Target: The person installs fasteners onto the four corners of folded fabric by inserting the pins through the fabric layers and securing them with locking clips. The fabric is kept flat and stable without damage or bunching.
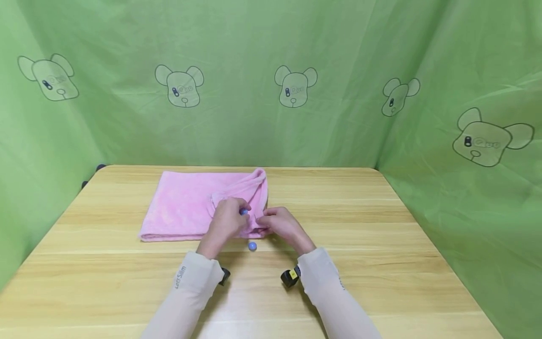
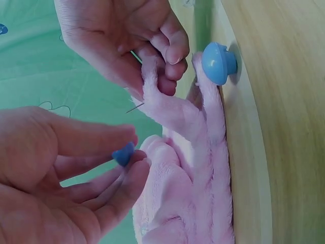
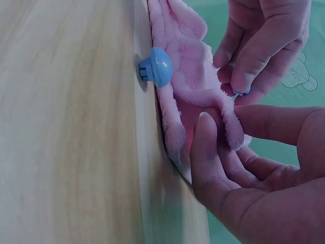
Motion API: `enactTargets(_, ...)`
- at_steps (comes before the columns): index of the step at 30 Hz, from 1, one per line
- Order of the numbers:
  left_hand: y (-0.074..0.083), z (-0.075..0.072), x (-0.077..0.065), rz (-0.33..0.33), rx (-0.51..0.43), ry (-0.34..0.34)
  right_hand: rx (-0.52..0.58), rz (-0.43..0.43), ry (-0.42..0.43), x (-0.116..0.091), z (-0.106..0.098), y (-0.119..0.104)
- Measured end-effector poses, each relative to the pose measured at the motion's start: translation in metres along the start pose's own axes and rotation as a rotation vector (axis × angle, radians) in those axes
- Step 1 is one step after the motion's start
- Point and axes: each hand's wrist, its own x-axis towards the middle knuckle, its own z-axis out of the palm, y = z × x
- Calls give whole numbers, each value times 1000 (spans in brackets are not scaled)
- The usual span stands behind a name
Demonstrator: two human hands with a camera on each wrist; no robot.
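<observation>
A folded pink fleece cloth lies on the wooden table, its near right corner lifted and turned back. My left hand pinches a small blue plastic piece between thumb and fingers, just apart from the cloth. With thumb and fingers, my right hand grips the raised cloth edge. A thin metal pin pokes out beside that edge; where its base sits is hidden. Close to the cloth's near edge, a blue mushroom-shaped fastener with a domed cap rests on the table.
The wooden table extends around the cloth on all sides. Green curtains printed with bear outlines hang behind it and at both sides. Black wrist cameras sit under the sleeve cuffs, low over the table.
</observation>
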Motion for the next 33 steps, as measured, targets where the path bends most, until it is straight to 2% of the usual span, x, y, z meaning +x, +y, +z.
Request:
enactTargets(8, -1, 3, 3, 21, -40, 54, 10, 8, -5, 0, 1, -1)
enactTargets(15, -3, 7, 4, 53, -71, 35, 7, 6, -10, 0, 1, -1)
enactTargets(19, -3, 7, 3, 32, -118, 3, 4, -2, -19, -3, 2, -4)
enactTargets(25, 0, 5, 3, -48, -171, -66, 34, -15, -23, -3, 1, -5)
enactTargets(33, -1, 5, 4, -106, -206, -80, 36, -40, -27, 2, 2, 3)
